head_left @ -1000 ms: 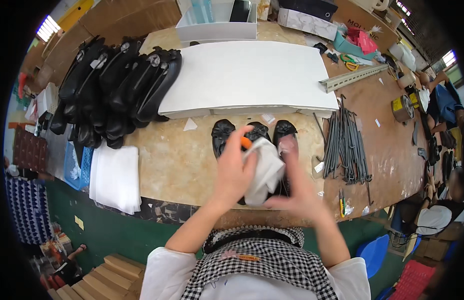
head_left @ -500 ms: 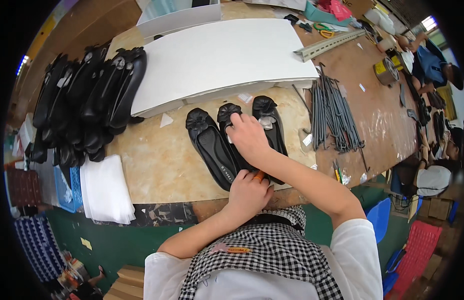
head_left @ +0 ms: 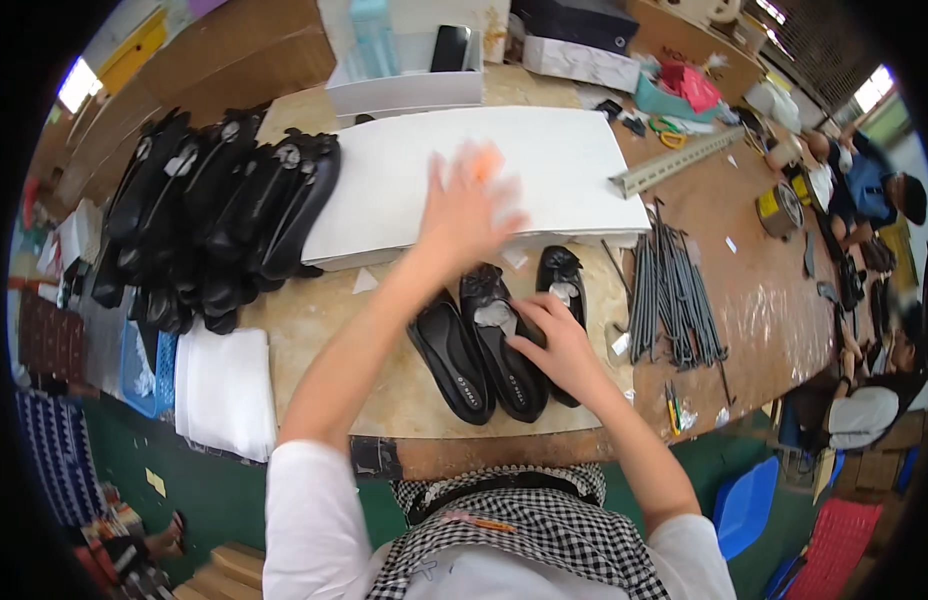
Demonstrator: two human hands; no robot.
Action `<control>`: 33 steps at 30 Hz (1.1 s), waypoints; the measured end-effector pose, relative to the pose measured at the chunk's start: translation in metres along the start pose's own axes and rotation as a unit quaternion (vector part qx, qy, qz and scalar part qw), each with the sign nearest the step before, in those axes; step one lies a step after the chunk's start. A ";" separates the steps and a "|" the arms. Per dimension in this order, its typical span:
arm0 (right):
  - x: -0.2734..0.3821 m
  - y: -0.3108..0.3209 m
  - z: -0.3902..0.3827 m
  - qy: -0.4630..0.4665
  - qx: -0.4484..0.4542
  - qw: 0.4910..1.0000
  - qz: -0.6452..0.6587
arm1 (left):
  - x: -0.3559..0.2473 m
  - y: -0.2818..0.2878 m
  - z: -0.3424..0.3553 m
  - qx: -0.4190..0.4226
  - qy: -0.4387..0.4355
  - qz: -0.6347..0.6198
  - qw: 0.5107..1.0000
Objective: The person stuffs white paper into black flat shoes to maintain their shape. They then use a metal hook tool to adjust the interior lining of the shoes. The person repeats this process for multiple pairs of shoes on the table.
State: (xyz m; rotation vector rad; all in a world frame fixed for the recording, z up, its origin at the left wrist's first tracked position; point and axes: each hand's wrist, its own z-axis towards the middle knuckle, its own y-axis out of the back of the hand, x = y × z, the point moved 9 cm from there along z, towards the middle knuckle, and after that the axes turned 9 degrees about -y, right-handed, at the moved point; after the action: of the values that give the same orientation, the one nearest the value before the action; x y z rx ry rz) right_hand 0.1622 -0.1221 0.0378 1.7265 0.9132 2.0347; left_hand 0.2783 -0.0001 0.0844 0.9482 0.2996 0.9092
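Three black flat shoes lie side by side before me, toes pointing away. The left shoe (head_left: 452, 365) has its toe partly hidden by my left forearm. Crumpled pale paper (head_left: 495, 318) fills the toe of the middle shoe (head_left: 516, 385), which has a dark flower on it. My right hand (head_left: 558, 345) grips the side of that middle shoe and covers part of the right shoe (head_left: 561, 272). Above the white sheets (head_left: 574, 165), my left hand (head_left: 472, 205) is blurred, its fingers spread with nothing visible in them; an orange band shows on one finger.
Many black shoes (head_left: 199, 210) are heaped at the left, behind white cloth-like sheets (head_left: 224, 390) and a blue basket (head_left: 162, 375). Dark metal rods (head_left: 674, 295), a slotted metal bar (head_left: 679, 160) and a tin (head_left: 779, 210) lie to the right. A white box (head_left: 404, 95) stands behind.
My left hand has left the shoes and swung forward over the white sheets. My right hand has shifted from the middle shoe's toe to its side. Paper now shows in that toe. The view has tilted up.
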 end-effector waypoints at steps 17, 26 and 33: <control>0.008 -0.014 -0.066 -0.293 0.068 0.679 0.670 | -0.121 0.135 -0.063 -0.099 0.020 -0.456 0.884; 0.087 -0.029 -0.026 0.079 0.092 0.991 0.062 | -0.041 0.060 -0.166 -0.206 0.428 -0.534 0.700; 0.043 -0.077 0.006 0.137 0.137 0.980 -0.053 | -0.127 0.070 -0.181 0.081 0.191 -0.273 0.939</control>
State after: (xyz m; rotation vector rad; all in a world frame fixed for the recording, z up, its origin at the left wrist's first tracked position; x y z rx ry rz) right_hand 0.1464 -0.0371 0.0206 1.5033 1.3991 2.1940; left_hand 0.0578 0.0225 0.0172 0.7713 0.9346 0.5482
